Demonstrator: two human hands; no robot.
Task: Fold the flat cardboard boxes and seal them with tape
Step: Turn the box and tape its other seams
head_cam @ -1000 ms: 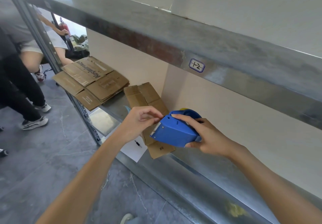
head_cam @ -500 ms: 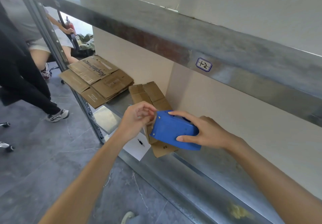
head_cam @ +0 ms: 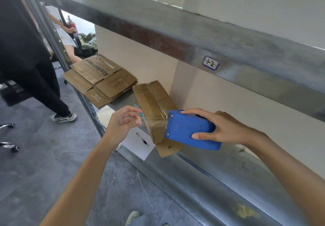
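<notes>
The right hand [head_cam: 219,129] grips the blue tape dispenser [head_cam: 190,130], while at its nine o'clock the left hand [head_cam: 123,122] pinches clear tape [head_cam: 153,122] stretched before a flat cardboard box [head_cam: 151,100].

Clear tape [head_cam: 154,121] stretched from blue dispenser [head_cam: 188,130] near box [head_cam: 151,100].

A storeroom: metal shelving [head_cam: 175,37] (handwritten tag [head_cam: 210,63]) stacked with flattened cartons [head_cam: 100,79].

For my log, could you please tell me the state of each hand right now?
Left hand: closed, pinching the free end of the clear tape.
Right hand: closed, holding the blue tape dispenser.
</notes>
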